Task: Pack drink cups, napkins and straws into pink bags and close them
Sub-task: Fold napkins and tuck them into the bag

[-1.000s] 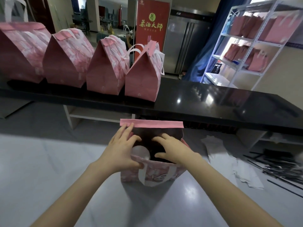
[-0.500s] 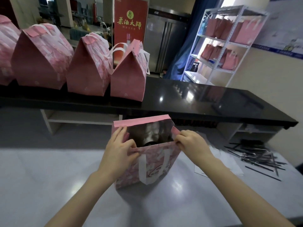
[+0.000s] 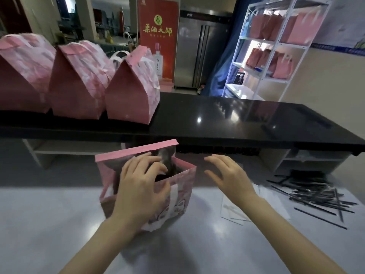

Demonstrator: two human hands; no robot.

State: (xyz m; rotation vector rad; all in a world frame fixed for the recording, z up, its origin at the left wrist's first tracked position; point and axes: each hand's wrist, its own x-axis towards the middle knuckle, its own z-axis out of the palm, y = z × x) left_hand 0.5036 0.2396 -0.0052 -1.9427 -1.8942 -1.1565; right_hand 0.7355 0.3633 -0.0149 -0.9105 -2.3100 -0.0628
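Note:
A pink bag (image 3: 177, 202) stands open on the white table (image 3: 49, 224), its back flap raised. My left hand (image 3: 142, 184) grips the bag's near front rim, fingers curled over the edge into the opening. Just right of the bag, my right hand (image 3: 231, 178) hovers with fingers spread and holds nothing. What is inside the bag is dark and hard to make out. White napkins (image 3: 256, 204) lie flat on the table under my right forearm. A heap of black straws (image 3: 316, 192) lies at the right.
Three closed pink bags (image 3: 130, 95) stand in a row on the black counter (image 3: 246, 119) behind the table. A white shelf rack (image 3: 276, 56) with more pink bags stands at the back right, beside a steel fridge (image 3: 201, 48) and a red banner (image 3: 158, 40).
My right hand has let go of the bag's right rim and moved out to the right. The bag has turned and leans a little. My view has shifted right.

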